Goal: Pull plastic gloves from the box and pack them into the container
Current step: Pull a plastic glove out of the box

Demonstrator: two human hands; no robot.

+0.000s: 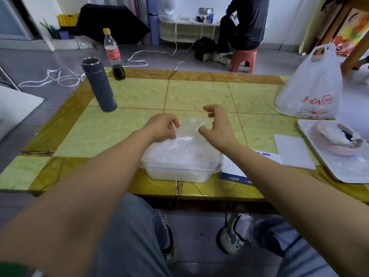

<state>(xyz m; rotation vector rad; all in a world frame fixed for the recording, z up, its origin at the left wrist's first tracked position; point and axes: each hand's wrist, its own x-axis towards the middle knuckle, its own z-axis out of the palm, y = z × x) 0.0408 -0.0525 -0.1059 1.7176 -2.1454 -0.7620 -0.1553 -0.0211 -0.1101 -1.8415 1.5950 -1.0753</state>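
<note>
Plastic glove (189,127): thin clear film, held in the air between your two hands, over the far side of the container (179,173). The container stands at the near edge of the desk (129,92) and holds a crumpled heap of clear film up to about its rim. The box (233,173) lies flat just right of the container, partly under your right forearm.

Left hand (163,127): fingers curled in, pinching the left edge of the glove.
Right hand (217,124): claw-shaped, thumb and forefinger apart. The film reaches toward the thumb, but it is too transparent there to tell whether you have hold of it.

Risks, as judged from here:
- If only the left pinch is carrying it, the film may droop, fold on itself and cling, and go in as a wad rather than flat.
- Much of the glove hangs beyond the container's far wall. Let go now and it probably lands on the desk, not inside.
- The heap looks springy and full. Pressing another glove in could lift loose film over the rim.
- The container looks light and sits close to the desk edge, so a push toward you could slide it off.
- Your right forearm crosses the box and could drag it.
</note>
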